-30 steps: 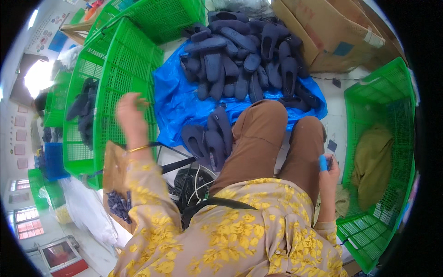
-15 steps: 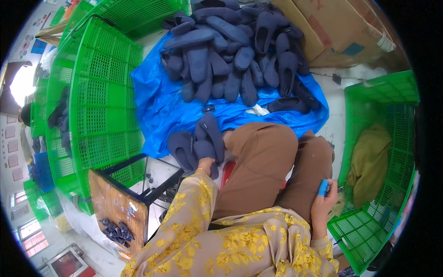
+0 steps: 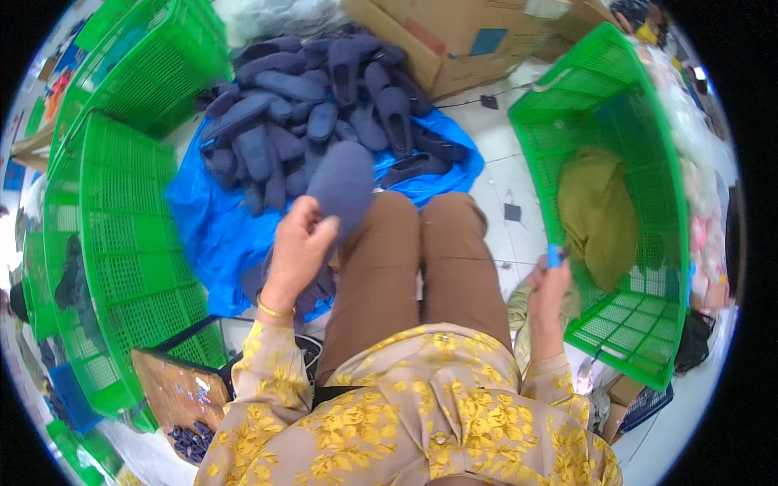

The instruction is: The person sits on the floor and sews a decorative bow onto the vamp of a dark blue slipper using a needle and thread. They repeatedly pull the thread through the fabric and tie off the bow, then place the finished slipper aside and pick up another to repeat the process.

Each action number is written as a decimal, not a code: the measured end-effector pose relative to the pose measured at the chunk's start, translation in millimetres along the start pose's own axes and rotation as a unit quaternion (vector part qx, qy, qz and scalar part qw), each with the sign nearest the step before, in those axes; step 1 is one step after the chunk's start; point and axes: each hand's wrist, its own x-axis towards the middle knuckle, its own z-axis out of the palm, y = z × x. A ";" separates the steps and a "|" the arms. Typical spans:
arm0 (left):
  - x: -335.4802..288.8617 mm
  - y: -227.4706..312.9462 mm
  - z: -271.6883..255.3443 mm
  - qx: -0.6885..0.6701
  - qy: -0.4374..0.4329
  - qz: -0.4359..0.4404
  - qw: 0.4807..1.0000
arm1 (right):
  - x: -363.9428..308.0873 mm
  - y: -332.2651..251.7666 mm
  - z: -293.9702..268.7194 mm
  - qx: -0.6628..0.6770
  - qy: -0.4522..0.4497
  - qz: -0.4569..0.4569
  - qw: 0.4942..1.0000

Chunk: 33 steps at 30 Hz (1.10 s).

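Note:
A navy slipper (image 3: 344,185) is raised over my left knee, with my left hand (image 3: 301,247) closed round its near end. Beyond it a heap of similar navy slippers (image 3: 279,85) lies on a blue plastic sheet (image 3: 194,231). More slippers are partly hidden behind my left forearm. My right hand (image 3: 549,287) is beside my right thigh, fingers curled, near the right green crate. A blue covering wraps one of its fingertips. Something small and dark shows at that fingertip, too blurred to name.
On my right a green crate (image 3: 671,243) holds olive cloth (image 3: 600,215). Large green crates (image 3: 121,243) stand along the left. A wooden-topped stool (image 3: 166,389) carries small dark scraps (image 3: 192,441) at lower left. Behind the heap is a cardboard box (image 3: 454,49).
My left hand has lifted a slipper from beside my left leg to above my knee. My right hand has moved off my thigh toward the right crate. The view has shifted rightward.

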 end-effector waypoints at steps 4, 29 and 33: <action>-32.9 65.0 46.0 0.168 -0.126 0.208 0.955 | 62.8 -82.5 -135.6 0.126 0.157 -0.055 0.978; -184.2 20.4 -142.5 0.583 0.272 -0.122 0.755 | -103.0 -116.3 -1.2 0.006 -0.330 -0.255 0.909; -182.1 6.8 -148.6 0.586 0.271 -0.143 0.750 | -134.5 -217.0 -43.0 0.229 -0.489 -0.397 0.742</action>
